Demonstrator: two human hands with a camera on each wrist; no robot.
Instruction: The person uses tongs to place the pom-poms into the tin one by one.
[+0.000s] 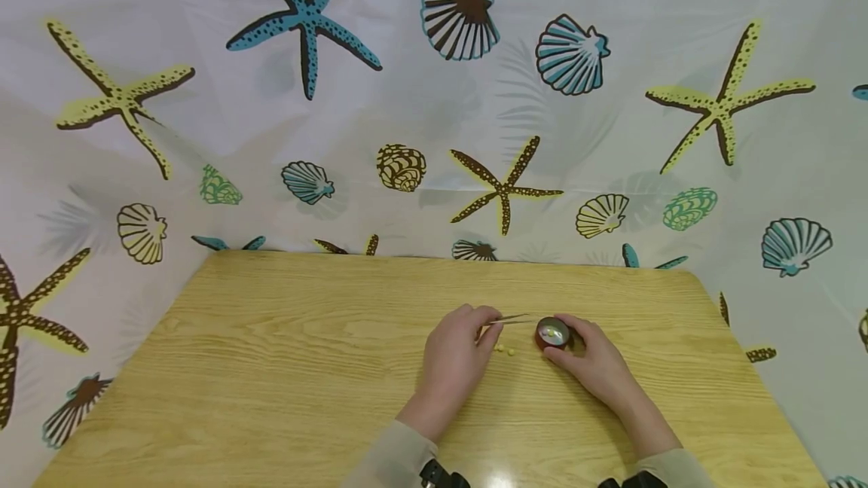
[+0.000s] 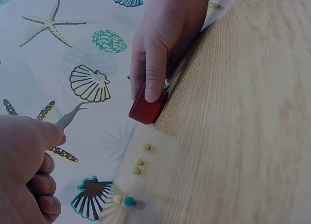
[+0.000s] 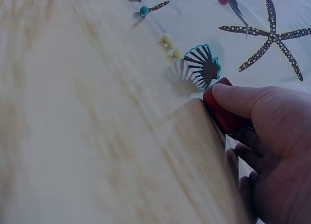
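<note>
Pointed metal tweezers (image 1: 513, 319) are pinched in my left hand (image 1: 453, 358), their bent tips (image 2: 83, 105) directed toward a small round red container (image 1: 552, 333). Thumb and fingers of my right hand (image 1: 600, 364) grip that container by its sides. Its inside is shiny, and small yellowish spots show in it in the head view. Nothing shows between the tweezer tips, which are apart from the container's rim. Several small yellow beads (image 1: 511, 352) lie on the table between the hands, partly hidden by the left hand. A teal bead (image 2: 129, 201) lies close to a yellow one.
The wood-grain table (image 1: 305, 352) stretches out on both sides of the hands. Behind and beside it hangs a pale cloth (image 1: 420, 111) printed with starfish and shells, meeting the table's far edge.
</note>
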